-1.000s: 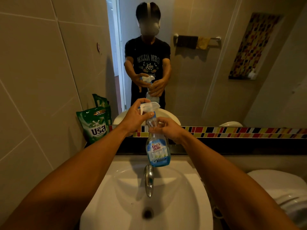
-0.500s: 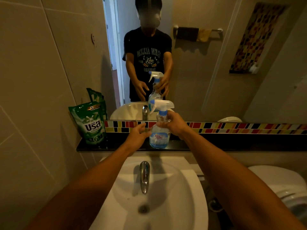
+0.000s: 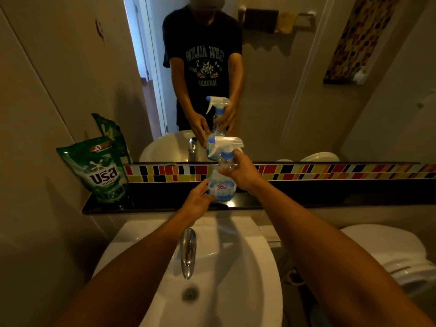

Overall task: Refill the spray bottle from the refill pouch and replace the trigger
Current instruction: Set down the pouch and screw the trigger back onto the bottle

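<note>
A clear spray bottle (image 3: 222,186) with a blue and white label stands upright on the dark ledge (image 3: 151,204) behind the sink. Its white trigger head (image 3: 225,144) with a blue collar sits on the neck, nozzle pointing left. My right hand (image 3: 238,173) grips the bottle's neck and shoulder from the right. My left hand (image 3: 198,199) touches the lower left side of the bottle, fingers loosely curled against it. A green refill pouch (image 3: 101,171) stands at the left end of the ledge, leaning on the wall.
A white sink (image 3: 236,267) with a chrome tap (image 3: 188,251) lies below the ledge. A mirror above a strip of coloured tiles (image 3: 330,172) reflects a person and the bottle. A white toilet (image 3: 389,253) is at the right.
The bottle went from being held over the sink, my left hand on the trigger head, forward and down onto the ledge. My left hand dropped from the trigger to the bottle's lower side.
</note>
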